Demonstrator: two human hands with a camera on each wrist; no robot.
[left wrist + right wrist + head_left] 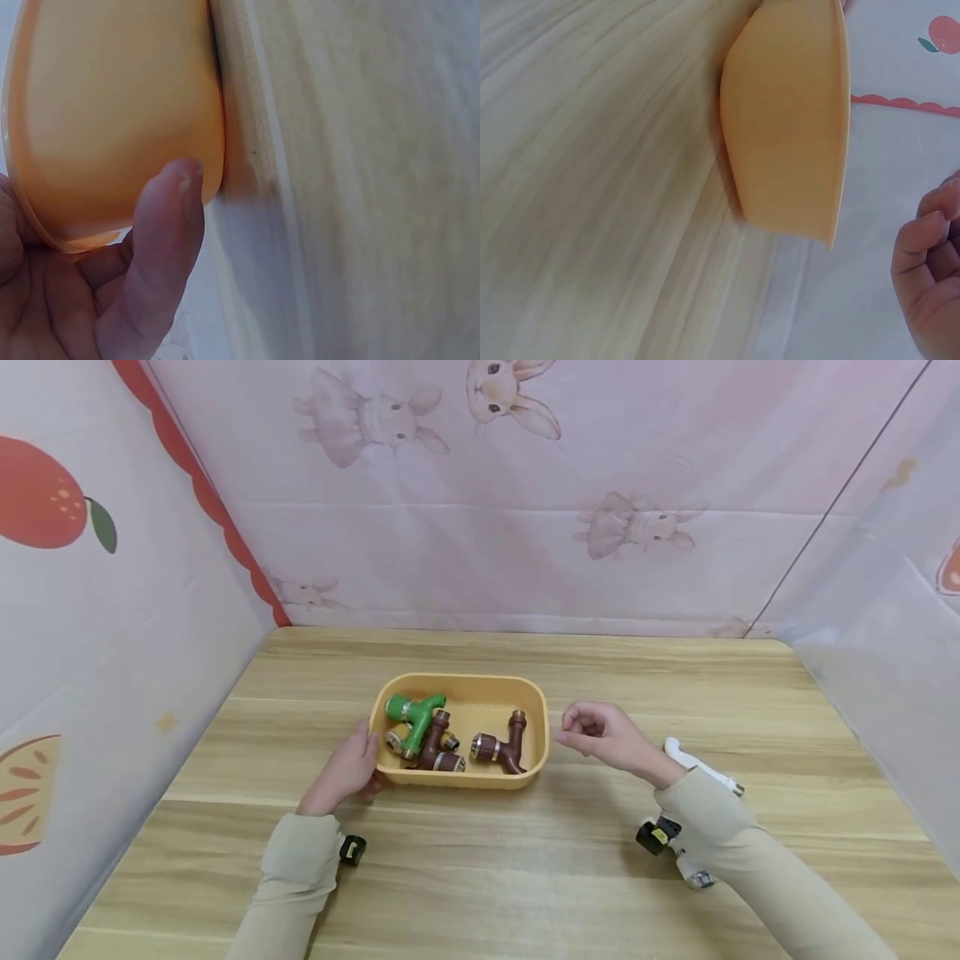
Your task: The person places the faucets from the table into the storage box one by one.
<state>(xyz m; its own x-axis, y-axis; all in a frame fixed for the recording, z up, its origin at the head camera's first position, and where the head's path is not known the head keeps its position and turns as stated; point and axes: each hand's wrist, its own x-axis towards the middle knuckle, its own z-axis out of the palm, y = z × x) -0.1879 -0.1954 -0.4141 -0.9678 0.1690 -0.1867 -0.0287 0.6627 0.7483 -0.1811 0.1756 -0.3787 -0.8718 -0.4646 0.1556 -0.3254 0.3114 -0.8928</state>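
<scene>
Touching the left fingers (169,232), yellow basket (480,695)

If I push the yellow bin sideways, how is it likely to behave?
The bin should probably stay stiff, as its walls hold their shape. It looks likelier to slide than tip, sitting low and flat on the table. The left end may drag more: three taps crowd there, against one brown tap at the right.
</scene>
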